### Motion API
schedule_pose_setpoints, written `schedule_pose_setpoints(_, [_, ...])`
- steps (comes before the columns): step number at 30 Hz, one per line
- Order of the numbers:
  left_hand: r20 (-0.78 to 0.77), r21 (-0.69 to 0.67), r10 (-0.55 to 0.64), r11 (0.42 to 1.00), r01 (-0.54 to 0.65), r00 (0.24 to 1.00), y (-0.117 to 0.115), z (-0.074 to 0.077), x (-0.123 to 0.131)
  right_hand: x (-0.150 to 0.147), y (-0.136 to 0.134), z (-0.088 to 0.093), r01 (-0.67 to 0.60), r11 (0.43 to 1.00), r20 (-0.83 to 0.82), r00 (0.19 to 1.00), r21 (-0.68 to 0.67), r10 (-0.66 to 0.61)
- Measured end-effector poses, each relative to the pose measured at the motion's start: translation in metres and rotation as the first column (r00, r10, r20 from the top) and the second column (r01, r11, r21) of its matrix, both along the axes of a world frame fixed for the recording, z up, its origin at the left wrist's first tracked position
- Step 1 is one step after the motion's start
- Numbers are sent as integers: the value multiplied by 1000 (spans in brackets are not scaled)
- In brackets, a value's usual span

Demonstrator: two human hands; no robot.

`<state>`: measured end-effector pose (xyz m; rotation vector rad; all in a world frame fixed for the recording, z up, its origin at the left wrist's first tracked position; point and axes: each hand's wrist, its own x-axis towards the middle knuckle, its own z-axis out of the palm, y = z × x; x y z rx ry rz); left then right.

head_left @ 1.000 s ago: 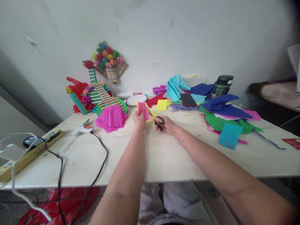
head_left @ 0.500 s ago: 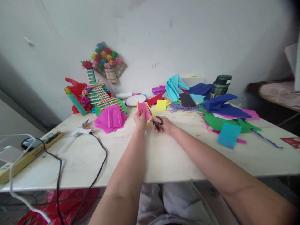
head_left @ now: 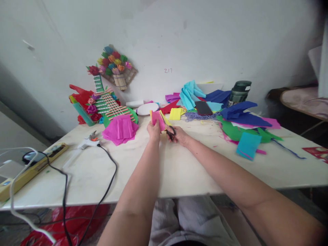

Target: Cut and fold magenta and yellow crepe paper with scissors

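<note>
My left hand [head_left: 153, 130] is closed on a pink piece of paper [head_left: 158, 119] with yellow paper [head_left: 165, 118] behind it, held up over the middle of the table. My right hand [head_left: 179, 136] grips black-handled scissors [head_left: 171, 132], whose blades point up and left along the right side of the pink paper. Left of my left hand lies a pile of magenta paper [head_left: 121, 130]. Beyond the hands are a white oval piece [head_left: 148, 109] and a yellow square [head_left: 175, 113].
A glue gun [head_left: 89, 141] with a black cord and a power strip [head_left: 33, 169] lie at left. Behind stand a paper-flower guitar [head_left: 104, 102] and a teal bottle [head_left: 84, 113]. At right are coloured papers [head_left: 230, 130], a phone [head_left: 203, 108] and a dark green flask [head_left: 239, 93].
The scissors have turned slightly, and their blades look closer together beside the pink paper. The yellow paper stands more apart from the pink. The whole view has shifted a little.
</note>
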<state>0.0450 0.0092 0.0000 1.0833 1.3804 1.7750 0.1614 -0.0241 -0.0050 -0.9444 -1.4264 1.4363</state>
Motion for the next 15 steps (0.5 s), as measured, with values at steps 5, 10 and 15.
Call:
schedule_pose_setpoints(5, [3, 1, 3, 1000, -3, 1000, 0, 0, 1, 0, -1, 0, -9, 1000, -12, 1000, 10, 9])
schedule_pose_setpoints(10, [6, 10, -11, 1000, 11, 1000, 1, 0, 1, -1, -1, 1, 0, 1000, -1, 1000, 11, 0])
schedule_pose_setpoints(15, [-19, 11, -1, 1000, 1, 1000, 4, -3, -1, -1, -1, 1, 10, 1000, -7, 1000, 8, -10])
